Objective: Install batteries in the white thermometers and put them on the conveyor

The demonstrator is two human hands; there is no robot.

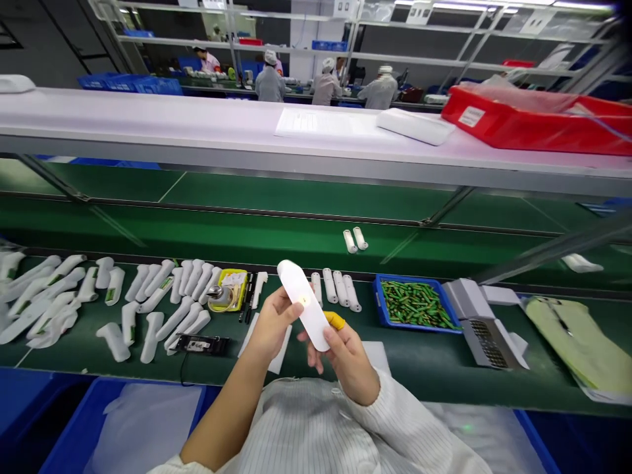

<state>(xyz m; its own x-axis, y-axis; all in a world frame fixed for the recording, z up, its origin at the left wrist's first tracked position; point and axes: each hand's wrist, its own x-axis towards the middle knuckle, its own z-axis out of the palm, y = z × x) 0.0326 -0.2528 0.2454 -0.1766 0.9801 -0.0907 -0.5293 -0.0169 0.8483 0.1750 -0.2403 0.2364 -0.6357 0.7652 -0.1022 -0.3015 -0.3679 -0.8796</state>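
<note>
Blue tray (415, 326), green pieces (417, 304); red bin (533, 122); white striped shirt (311, 428).

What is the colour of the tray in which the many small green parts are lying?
The tray is blue, seen best in the head view.

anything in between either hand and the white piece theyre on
Nothing visible blocks either hand: the left hand has its thumb directly on the white piece, and the right hand grips its lower end. A yellow finger cover sits by its edge; whether it touches is unclear.
</note>
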